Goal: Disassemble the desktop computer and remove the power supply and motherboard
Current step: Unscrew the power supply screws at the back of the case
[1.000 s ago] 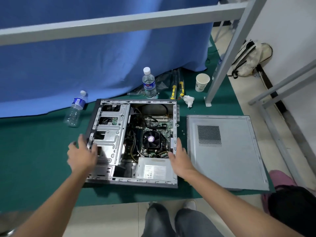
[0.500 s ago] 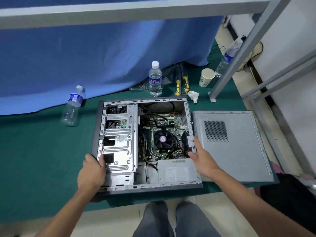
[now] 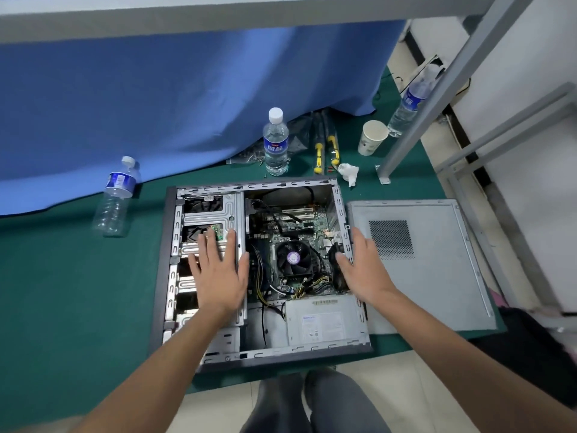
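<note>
The open computer case [image 3: 262, 270] lies flat on the green mat [image 3: 62, 292], power supply [image 3: 321, 323] just below the right hand [image 3: 362, 270], motherboard [image 3: 290, 242] between both hands. The left hand [image 3: 218, 276] lies spread, fingers straight, over the drive cage [image 3: 209, 220]; the right hand rests on the case's right wall, thumb inside. The side panel [image 3: 437, 276] lies right of it.

1. The mat [image 3: 62, 292] is dark green; the curtain [image 3: 156, 104] behind it is blue.
2. The computer case [image 3: 168, 245] is silver metal with a dark grey front edge.
3. The motherboard [image 3: 315, 226] is green; its fan [image 3: 293, 257] is black with a purple centre.
4. The side panel [image 3: 437, 276] is grey with a dotted vent patch.
5. The screwdrivers [image 3: 326, 151] are yellow and black.
6. The paper cup [image 3: 371, 137] is white.
</note>
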A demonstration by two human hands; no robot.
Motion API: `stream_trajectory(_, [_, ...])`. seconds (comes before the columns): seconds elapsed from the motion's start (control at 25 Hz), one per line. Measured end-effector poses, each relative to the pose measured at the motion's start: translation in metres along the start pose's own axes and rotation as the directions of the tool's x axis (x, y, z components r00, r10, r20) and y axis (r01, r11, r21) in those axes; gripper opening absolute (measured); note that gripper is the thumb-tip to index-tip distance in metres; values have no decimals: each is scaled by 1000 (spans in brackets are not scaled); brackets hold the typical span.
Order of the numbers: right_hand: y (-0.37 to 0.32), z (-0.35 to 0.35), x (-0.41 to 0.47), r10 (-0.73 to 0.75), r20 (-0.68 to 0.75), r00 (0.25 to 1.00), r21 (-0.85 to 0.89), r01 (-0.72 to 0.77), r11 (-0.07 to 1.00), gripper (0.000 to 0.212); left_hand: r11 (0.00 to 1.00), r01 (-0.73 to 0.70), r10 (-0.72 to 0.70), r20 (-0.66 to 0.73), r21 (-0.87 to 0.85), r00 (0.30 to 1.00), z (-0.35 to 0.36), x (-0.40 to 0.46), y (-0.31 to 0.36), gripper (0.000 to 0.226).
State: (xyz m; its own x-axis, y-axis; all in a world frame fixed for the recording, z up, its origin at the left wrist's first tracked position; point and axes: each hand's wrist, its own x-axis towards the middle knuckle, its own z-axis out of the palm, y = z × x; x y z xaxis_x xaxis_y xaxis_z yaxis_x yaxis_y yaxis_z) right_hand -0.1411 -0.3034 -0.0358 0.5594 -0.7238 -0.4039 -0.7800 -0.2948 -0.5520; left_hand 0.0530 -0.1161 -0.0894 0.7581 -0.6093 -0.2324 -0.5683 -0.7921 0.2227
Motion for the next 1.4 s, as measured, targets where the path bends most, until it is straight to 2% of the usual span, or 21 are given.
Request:
stream_trajectory(0.16, [-12, 8, 42, -30, -53, 998, -73, 26, 997, 68, 1000, 25, -24, -96, 11, 995, 12, -1, -3, 64])
stream_trajectory(0.24, [-12, 18, 54, -24, -63, 998, -110, 17, 994, 70, 1000, 27, -27, -116, 1, 993, 13, 0, -3, 63])
stream_trajectory(0.48, [0, 36, 60, -99, -219, 971, -173, 61, 983, 66, 1000, 26, -25, -121, 2, 992, 14, 0, -2, 62])
stream_trajectory(0.92, [7, 41, 63, -184, -269, 945, -235, 120, 964, 64, 999, -36, 31, -177, -29, 984, 16, 0, -4, 62])
stream_trajectory(1.08, [7, 40, 63, -185, -262, 947, -222, 128, 967, 64, 988, -118, 95, -203, -101, 974, 11, -4, 0, 52])
stream_trajectory(1.2, [8, 38, 62, -178, -258, 950, -209, 125, 970, 62, 939, -286, 229, -272, -193, 935, 1, -7, 12, 41])
stream_trajectory(1.24, [7, 38, 62, -182, -260, 948, -204, 130, 970, 60, 905, -372, 319, -248, -208, 915, -3, -6, 23, 36])
stream_trajectory(1.28, [7, 38, 62, -185, -265, 946, -198, 134, 971, 58, 861, -456, 433, -146, -226, 890, -7, -5, 36, 31])
stream_trajectory(1.36, [7, 36, 63, -185, -270, 945, -180, 139, 974, 55, 816, -497, 566, 234, -295, 791, -8, -5, 72, 28])
stream_trajectory(1.4, [7, 35, 62, -187, -266, 946, -171, 145, 975, 54, 845, -439, 533, 432, -305, 727, -5, -4, 89, 28])
